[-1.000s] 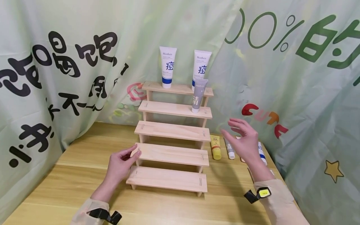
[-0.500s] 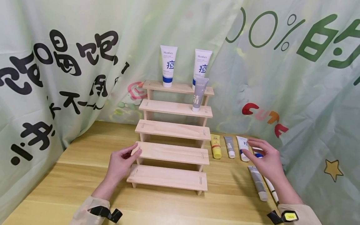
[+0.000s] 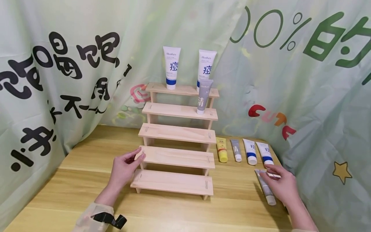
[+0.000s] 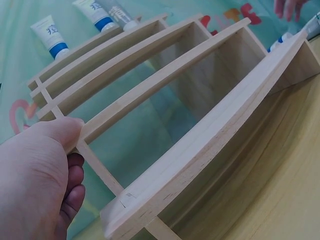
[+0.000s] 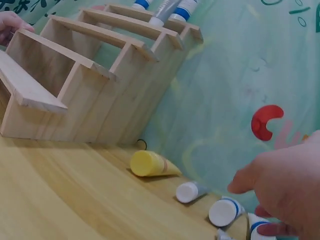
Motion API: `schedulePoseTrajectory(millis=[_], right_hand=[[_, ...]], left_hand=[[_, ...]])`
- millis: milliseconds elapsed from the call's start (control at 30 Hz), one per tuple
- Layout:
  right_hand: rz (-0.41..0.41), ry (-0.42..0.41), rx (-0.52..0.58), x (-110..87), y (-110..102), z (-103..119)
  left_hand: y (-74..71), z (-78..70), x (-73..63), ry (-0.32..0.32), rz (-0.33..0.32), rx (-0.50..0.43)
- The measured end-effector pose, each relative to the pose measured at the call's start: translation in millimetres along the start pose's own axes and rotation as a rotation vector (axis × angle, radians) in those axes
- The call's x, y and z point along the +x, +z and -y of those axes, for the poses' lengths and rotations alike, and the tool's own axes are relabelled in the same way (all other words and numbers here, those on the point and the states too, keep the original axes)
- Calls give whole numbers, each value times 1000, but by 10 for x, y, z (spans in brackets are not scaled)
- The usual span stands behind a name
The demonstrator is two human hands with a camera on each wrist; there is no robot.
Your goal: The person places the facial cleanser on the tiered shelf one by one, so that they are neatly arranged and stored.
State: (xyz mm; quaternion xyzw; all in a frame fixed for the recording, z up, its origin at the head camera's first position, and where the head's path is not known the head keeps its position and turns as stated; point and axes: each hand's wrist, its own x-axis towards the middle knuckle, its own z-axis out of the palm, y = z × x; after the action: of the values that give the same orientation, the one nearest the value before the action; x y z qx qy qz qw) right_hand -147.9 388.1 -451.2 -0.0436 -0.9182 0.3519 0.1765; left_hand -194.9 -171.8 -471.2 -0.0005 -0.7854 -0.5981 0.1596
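Observation:
My left hand (image 3: pixel 124 172) pinches the left end of the second-lowest step of a light wooden stepped display rack (image 3: pixel 175 158), thumb on top. My right hand (image 3: pixel 282 185) is low at the table's right, thumb and fingers apart, over a grey tube (image 3: pixel 265 188) lying flat. A pale strip of another item shows between its fingers; the rest is hidden. Two white tubes with blue bands, left (image 3: pixel 171 67) and right (image 3: pixel 206 64), stand on the top step. A grey tube (image 3: pixel 204 96) stands on the step below, at its right end.
A yellow tube (image 3: pixel 222 149), a small grey tube (image 3: pixel 236 150) and two white-and-blue tubes, one (image 3: pixel 250 151) left of the other (image 3: pixel 264 153), lie in a row right of the rack. Printed curtains (image 3: pixel 318 96) hang behind and beside the wooden table (image 3: pixel 232 206).
The right hand has moved right and down from beside the rack, past the row of tubes, to the grey tube at the right. The left hand keeps its grip on the rack.

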Motion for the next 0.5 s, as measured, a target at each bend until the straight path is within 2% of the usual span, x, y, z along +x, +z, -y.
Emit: schedulePoseTrajectory(millis=[133,300,500], right_hand=[[56,79,-87,-62,9,-70],[75,71,-186,-92,70,-92],[163,101,-274,-70,102,-103]], left_hand=[[1,12,0,-5,-11,7],[1,9,-1,-15,-21,9],[18,-5,0,-20,-17,9]])
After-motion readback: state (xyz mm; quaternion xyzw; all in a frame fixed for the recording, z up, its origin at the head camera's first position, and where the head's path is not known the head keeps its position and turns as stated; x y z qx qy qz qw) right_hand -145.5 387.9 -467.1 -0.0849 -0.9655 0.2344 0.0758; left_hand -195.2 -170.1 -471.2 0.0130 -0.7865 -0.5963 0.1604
